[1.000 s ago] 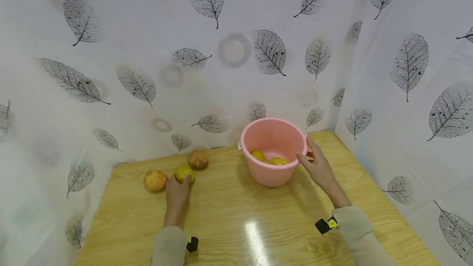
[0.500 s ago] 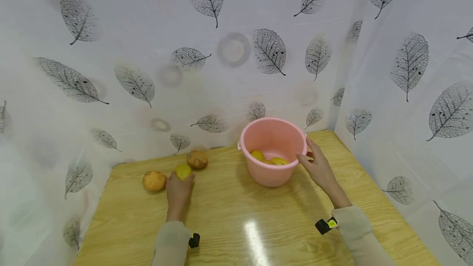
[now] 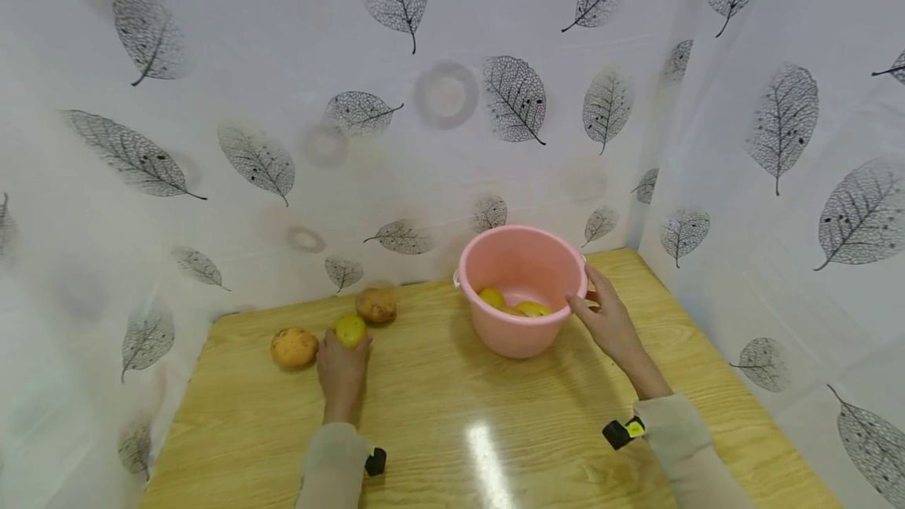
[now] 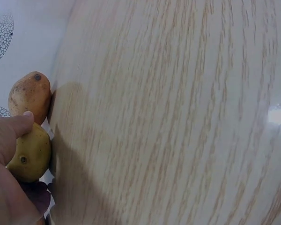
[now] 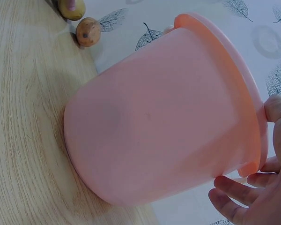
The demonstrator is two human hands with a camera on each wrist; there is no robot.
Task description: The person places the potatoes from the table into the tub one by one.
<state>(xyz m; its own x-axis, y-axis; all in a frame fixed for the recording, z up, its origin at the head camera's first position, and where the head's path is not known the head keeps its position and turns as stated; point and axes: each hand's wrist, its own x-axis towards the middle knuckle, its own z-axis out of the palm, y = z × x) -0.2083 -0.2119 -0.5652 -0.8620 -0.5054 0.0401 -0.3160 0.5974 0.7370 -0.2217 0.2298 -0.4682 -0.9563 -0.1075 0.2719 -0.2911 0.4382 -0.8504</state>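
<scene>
On the left of the tabletop in the head view, my left hand (image 3: pixel 342 371) holds a round yellow-green fruit (image 3: pixel 350 331) between thumb and fingers. The left wrist view shows the thumb over the speckled fruit (image 4: pixel 33 154), which has a dark spot at its end. Two brownish, potato-like pieces lie close by, one (image 3: pixel 294 347) left of the hand and one (image 3: pixel 376 305) behind it. My right hand (image 3: pixel 613 326) grips the rim of a pink bucket (image 3: pixel 519 336) at its right side. Inside the bucket lie several yellow fruits (image 3: pixel 532 309), partly hidden by the near wall.
The bucket stands upright on a wood-grain table (image 3: pixel 438 391). A white sheet (image 3: pixel 283 45) printed with dark leaves hangs behind the table and along its sides. Glare (image 3: pixel 488 462) shows on the front of the tabletop.
My left hand has shifted slightly and turned around the yellow-green fruit, its fingers further round it. The right hand and the bucket have stayed in place.
</scene>
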